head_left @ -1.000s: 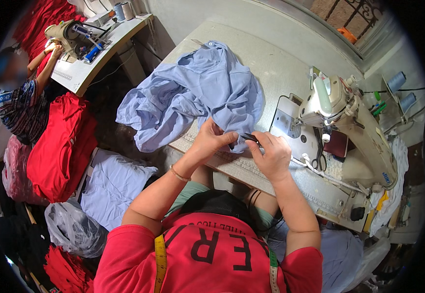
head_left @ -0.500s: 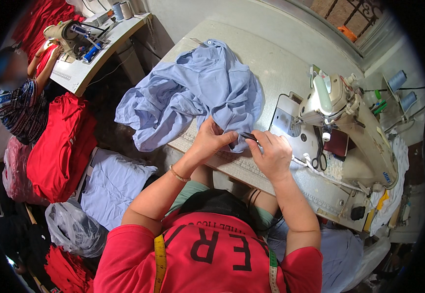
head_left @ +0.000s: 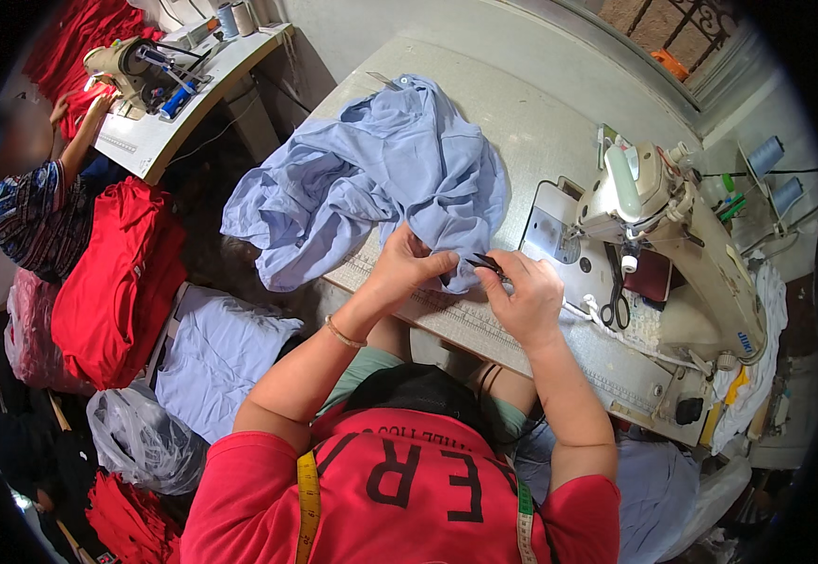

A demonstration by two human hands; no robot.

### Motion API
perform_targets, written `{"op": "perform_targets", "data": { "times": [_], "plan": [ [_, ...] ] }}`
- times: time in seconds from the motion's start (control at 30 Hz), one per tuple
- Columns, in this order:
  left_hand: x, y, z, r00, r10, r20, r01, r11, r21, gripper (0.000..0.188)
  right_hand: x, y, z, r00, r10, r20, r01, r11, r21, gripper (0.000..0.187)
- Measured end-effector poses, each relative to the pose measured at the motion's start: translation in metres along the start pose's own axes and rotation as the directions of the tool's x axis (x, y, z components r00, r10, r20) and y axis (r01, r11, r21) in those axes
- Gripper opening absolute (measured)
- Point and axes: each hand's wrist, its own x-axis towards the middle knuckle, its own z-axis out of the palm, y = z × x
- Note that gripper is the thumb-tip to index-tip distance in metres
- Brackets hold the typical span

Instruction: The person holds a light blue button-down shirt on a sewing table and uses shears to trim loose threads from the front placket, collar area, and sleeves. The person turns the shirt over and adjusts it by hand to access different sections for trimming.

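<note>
A crumpled light blue garment (head_left: 414, 169) lies over the table's front edge. My left hand (head_left: 407, 268) is closed on its near edge, thumb and fingers pinching the cloth. In my right hand (head_left: 527, 299) is a pair of small black thread snips (head_left: 485, 262), the tips pointing left at the cloth, close to my left thumb. Any thread between the blades is too small to make out. To the right of my right hand stands a sewing machine (head_left: 649, 207), with black-handled scissors (head_left: 616, 301) lying by its base.
Blue thread spools (head_left: 764, 155) stand behind the machine. On my left are a red fabric pile (head_left: 113, 282), folded light blue cloth (head_left: 221, 352) and a clear plastic bag (head_left: 141, 437). A co-worker (head_left: 38, 197) sits at another sewing machine (head_left: 132, 75) at the far left.
The snips' blades have spread apart, and my right fingers have shifted slightly. My left hand and the garment stay almost still. The co-worker's hands have moved apart at the other machine.
</note>
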Motion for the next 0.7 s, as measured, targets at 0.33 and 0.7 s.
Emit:
{"op": "perform_targets", "data": {
  "times": [0.33,0.7],
  "plan": [
    [0.002,-0.012,0.002,0.993,0.100,-0.065,-0.099,0.995,0.017,0.047,0.002,-0.002,-0.004,0.999,-0.042,0.031,0.046,0.992,-0.121,0.017],
    [-0.003,-0.003,0.005,0.997,0.056,-0.055,-0.051,0.995,0.090,0.048,0.002,-0.002,-0.005,0.996,-0.081,0.044,0.088,0.982,-0.170,0.015]
  ]
}}
